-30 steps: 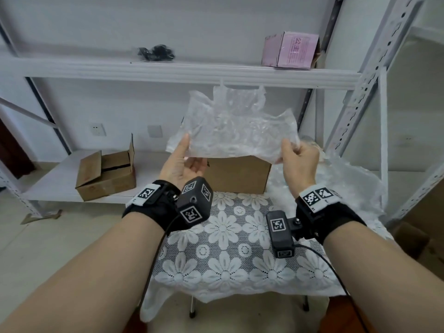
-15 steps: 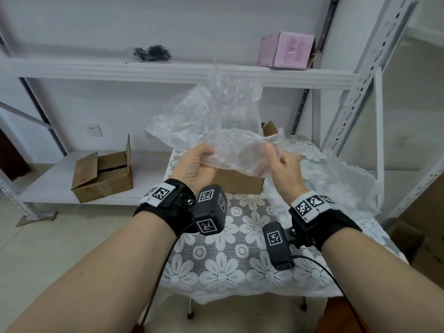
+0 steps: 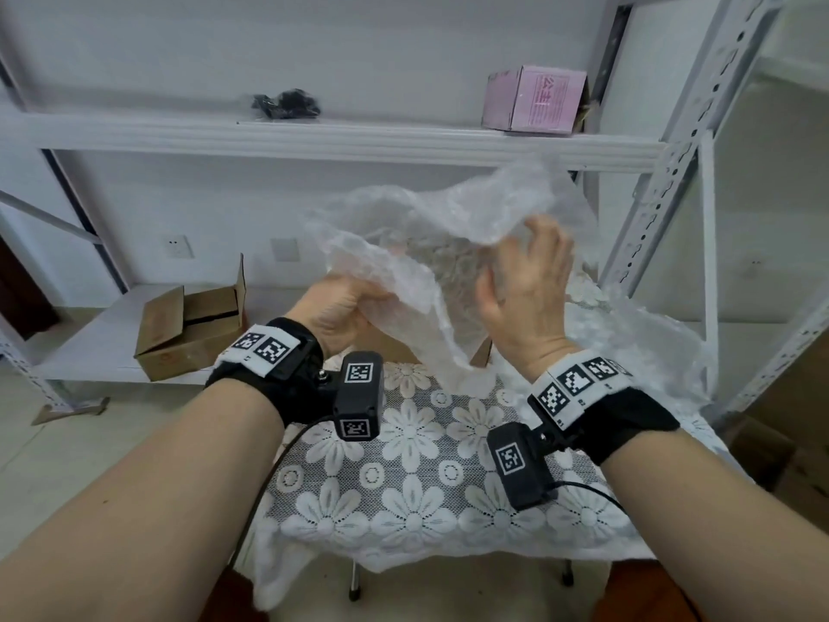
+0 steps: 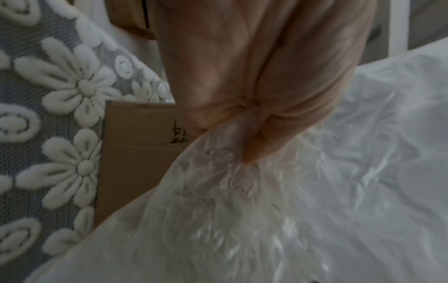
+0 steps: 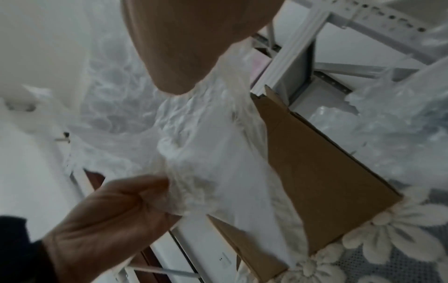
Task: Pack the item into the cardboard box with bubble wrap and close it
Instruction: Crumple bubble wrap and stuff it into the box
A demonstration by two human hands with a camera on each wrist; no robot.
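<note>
A crumpled sheet of clear bubble wrap [image 3: 421,262] hangs in the air above the table. My left hand [image 3: 341,307] grips its lower left edge in a fist, which the left wrist view shows bunched [image 4: 242,162]. At the sheet's upper right, my right hand [image 3: 529,280] is raised with fingers spread and thumb apart, fingertips against the wrap. The brown cardboard box [image 5: 327,172] stands on the table behind and below the sheet, mostly hidden in the head view [image 3: 482,352]; its side bears black writing [image 4: 135,153]. I cannot make out the item.
More bubble wrap [image 3: 628,334] lies on the right of the lace-covered table [image 3: 403,464]. An open cardboard box [image 3: 193,329] sits on the low shelf at left. A pink box [image 3: 534,101] and a black bagged object [image 3: 287,103] rest on the upper shelf. A metal upright [image 3: 664,172] stands close at right.
The hands held the sheet spread wide, then came together. Now the right hand has opened and risen to the sheet's upper right, while the left hand still bunches its edge.
</note>
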